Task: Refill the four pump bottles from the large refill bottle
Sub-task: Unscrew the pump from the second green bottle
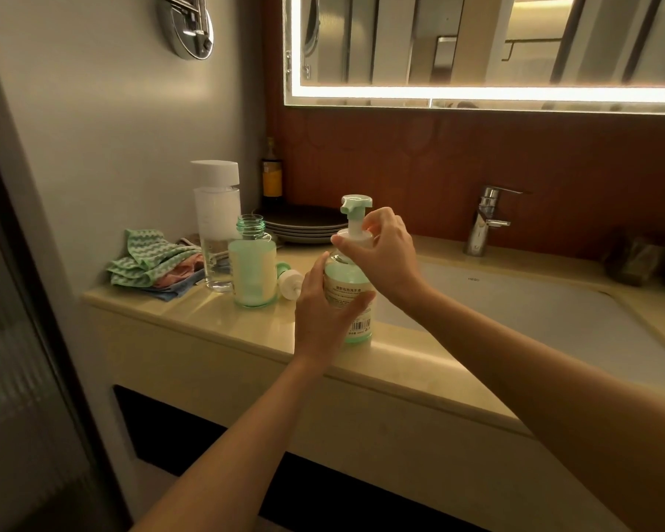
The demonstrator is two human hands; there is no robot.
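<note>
A green pump bottle (pixel 352 301) stands near the counter's front edge, its green pump head (pixel 356 203) on top. My left hand (pixel 323 312) wraps around the bottle's body. My right hand (pixel 384 251) pinches the white pump collar at the bottle's neck. To the left stands a second green bottle (pixel 255 270) with an open neck and no pump. Its pump cap (pixel 289 283) lies on the counter beside it. Behind it stands a tall clear refill bottle (pixel 216 228) with a white cap.
Folded cloths (pixel 154 263) lie at the counter's left end. Dark stacked plates (pixel 304 224) and a dark bottle with a yellow label (pixel 272 174) sit at the back. A white sink (pixel 515 320) with a chrome tap (pixel 484 220) fills the right. A lit mirror (pixel 484 48) hangs above.
</note>
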